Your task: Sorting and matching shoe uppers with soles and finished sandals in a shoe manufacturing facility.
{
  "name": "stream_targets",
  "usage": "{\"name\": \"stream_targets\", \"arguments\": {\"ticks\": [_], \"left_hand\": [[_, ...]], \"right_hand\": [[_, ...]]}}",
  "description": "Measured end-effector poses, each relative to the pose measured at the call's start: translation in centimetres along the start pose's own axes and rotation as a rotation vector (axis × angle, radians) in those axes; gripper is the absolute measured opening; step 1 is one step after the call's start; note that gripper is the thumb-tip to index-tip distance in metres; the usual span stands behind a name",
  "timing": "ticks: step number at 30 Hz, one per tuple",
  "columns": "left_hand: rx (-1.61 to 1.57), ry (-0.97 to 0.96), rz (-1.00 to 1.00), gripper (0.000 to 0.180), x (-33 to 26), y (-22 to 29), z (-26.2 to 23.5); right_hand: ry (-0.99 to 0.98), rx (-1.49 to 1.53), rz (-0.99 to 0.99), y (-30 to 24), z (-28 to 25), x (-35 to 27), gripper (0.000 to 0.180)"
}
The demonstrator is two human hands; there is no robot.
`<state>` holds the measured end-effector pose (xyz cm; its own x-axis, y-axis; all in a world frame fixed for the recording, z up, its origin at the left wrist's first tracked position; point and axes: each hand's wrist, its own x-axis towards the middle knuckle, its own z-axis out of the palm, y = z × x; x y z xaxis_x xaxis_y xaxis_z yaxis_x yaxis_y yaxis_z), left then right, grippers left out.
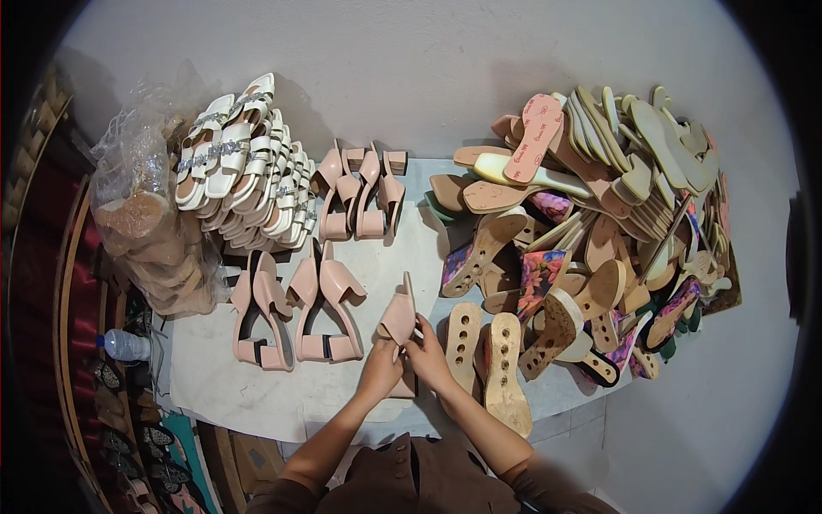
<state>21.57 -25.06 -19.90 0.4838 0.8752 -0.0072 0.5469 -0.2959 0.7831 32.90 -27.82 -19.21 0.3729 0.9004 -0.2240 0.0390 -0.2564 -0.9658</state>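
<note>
Closest to me, my left hand (379,367) and right hand (428,355) meet over a pink heeled sandal (399,324) lying on the pale sheet (214,377) that covers the work surface. Both hands are clasped on this sandal: my left fingers wrap its lower left side, and my right fingers pinch its strap edge from the right. The sandal sits near the front middle of the sheet, its toe pointing away from me.

Just right of my right hand, two bare wooden soles with holes (484,360) lie side by side, the nearer one reaching toward the front edge. Left of the sandal I hold, two pairs of matching pink sandals (295,313) lie flat in a row, close together but apart from my hands.

Further out on the right spreads a big heap of loose soles and shoe parts (591,223), tan, cream, pink and flowered, stacked on one another and spilling toward the wall. Beyond the middle of the sheet, another small group of pink heeled sandals (355,193) leans together. Left of those, a stack of white sandals with glittering straps (240,163) is piled in overlapping rows. At the far left, a clear plastic bag of tan soles (145,231) slumps beside that stack, and a plastic water bottle (124,344) lies below it off the sheet.
</note>
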Motion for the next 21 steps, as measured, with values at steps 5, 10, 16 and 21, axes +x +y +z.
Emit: {"name": "stream_targets", "arguments": {"ticks": [5, 10, 16, 21], "left_hand": [[-0.076, -0.096, -0.101, 0.022, -0.6, 0.9, -0.7], [-0.091, -0.038, 0.0, 0.023, -1.1, 0.8, 0.0], [0.02, -0.068, -0.063, 0.019, 1.3, 4.2, -6.7], [-0.001, 0.126, -0.032, 0.019, 4.7, 3.2, -12.1]], "right_hand": [[-0.006, -0.219, -0.036, -2.1, -0.1, -0.8, 0.053], [0.033, -0.036, 0.022, 0.2, -0.5, -1.1, 0.051], [0.282, -0.031, -0.188, -2.5, -1.1, -0.6, 0.037], [0.343, -0.046, -0.413, -8.1, -0.8, 3.8, 0.03]]}}
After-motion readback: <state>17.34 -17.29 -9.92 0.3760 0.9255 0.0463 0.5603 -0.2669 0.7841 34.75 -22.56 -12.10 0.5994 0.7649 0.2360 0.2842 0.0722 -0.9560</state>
